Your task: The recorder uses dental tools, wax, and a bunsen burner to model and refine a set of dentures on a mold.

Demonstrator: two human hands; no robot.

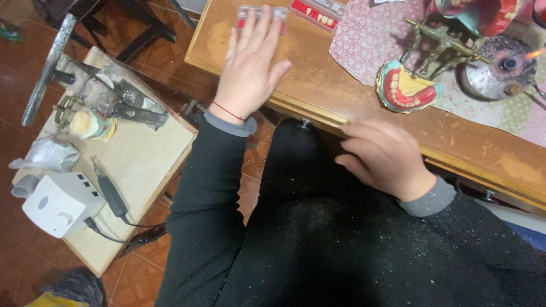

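My left hand [248, 65] lies flat on the wooden desk [318, 85], fingers spread, with its fingertips over a clear plastic card of artificial teeth [261, 16]. A red thread circles its wrist. My right hand [385, 156] hovers blurred at the desk's front edge, fingers loosely curled, and nothing shows in it. A pink wax denture model [405, 88] rests on the patterned cloth [369, 40], mounted in a brass articulator [441, 42]. Both arms wear black sleeves.
A small burner [499, 71] with a lit flame stands at the right on the cloth. Another tooth card [315, 14] lies at the desk's far edge. A low side table [136, 165] at the left bears a white motor box, a handpiece, a dental cast and tools.
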